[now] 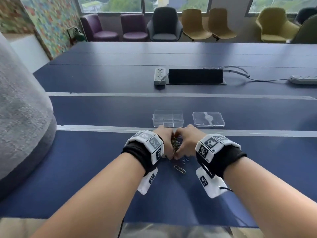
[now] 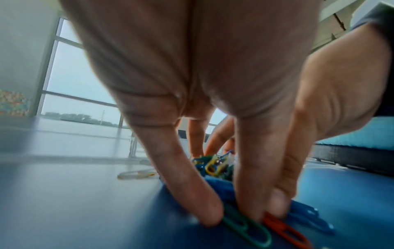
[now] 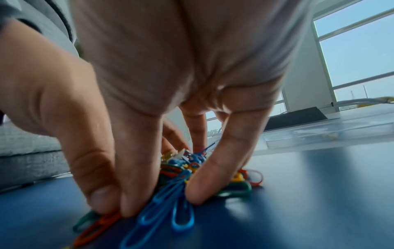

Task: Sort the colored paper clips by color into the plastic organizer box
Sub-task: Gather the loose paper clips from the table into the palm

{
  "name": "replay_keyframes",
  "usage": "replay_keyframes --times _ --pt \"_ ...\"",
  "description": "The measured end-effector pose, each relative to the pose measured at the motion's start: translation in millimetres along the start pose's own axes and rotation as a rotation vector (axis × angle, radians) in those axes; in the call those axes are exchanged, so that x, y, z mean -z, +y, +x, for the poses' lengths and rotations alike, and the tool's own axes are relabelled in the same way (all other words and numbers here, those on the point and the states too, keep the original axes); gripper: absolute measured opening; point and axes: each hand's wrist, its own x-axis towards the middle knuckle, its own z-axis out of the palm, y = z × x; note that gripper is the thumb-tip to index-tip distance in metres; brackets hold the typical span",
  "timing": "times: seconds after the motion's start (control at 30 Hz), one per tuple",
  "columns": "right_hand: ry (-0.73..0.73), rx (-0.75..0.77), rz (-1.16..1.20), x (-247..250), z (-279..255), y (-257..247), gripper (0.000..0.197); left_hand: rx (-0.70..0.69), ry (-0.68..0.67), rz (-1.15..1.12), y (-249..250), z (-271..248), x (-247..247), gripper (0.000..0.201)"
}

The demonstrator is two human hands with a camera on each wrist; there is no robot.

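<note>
A heap of coloured paper clips (image 1: pixel 175 143) lies on the blue table (image 1: pixel 103 169), enclosed between both hands. My left hand (image 1: pixel 164 143) and right hand (image 1: pixel 187 141) stand on their fingertips either side of it, fingers straight down on the table. In the left wrist view the left hand (image 2: pixel 243 215) presses on a green clip (image 2: pixel 247 230) and a red clip (image 2: pixel 285 232). The right wrist view has the right hand (image 3: pixel 162 200) straddling blue clips (image 3: pixel 162 212) beside an orange clip (image 3: pixel 95 227). The clear organizer box (image 1: pixel 168 120) sits just beyond the hands, its compartments bare, and its lid (image 1: pixel 208 119) lies to its right.
One loose clip (image 1: pixel 179 169) lies between my wrists. Farther back are a power strip (image 1: pixel 159 76), a black cable flap (image 1: pixel 195 76) and a second power strip (image 1: pixel 303 79). A grey upholstered mass (image 1: pixel 22 117) borders the table's left. Chairs line the window wall.
</note>
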Motion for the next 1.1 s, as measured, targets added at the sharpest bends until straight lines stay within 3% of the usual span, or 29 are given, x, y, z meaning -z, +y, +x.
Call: replay_keyframes --times 0.13,0.27,0.33,0.5,0.73,0.9,1.03,1.1 --pt "0.071 0.014 0.014 -4 6 0 0.05 0.066 0.085 -0.055 -3 5 -9 0.043" --pt "0.121 -0.023 0.045 -4 8 -1 0.031 0.082 0.131 -0.297 -3 10 -17 0.031" --pt "0.143 -0.045 0.055 -1 9 -2 0.027 0.089 0.13 -0.491 -4 10 -20 0.023" --pt "0.188 -0.048 0.042 13 5 -9 0.017 0.109 0.075 -1.101 -8 7 -24 0.03" --pt "0.136 0.021 0.043 24 5 -28 0.023 0.138 0.013 -1.758 -17 -8 -21 0.029" --pt "0.178 0.093 0.083 20 4 -45 0.026 0.199 0.061 -1.932 -24 -8 -24 0.04" --pt "0.184 0.195 0.265 24 0 -49 0.034 0.198 0.061 -2.052 -21 -11 -21 0.032" --pt "0.219 0.233 0.411 30 -4 -45 0.028 0.208 0.034 -2.096 -22 -12 -19 0.026"
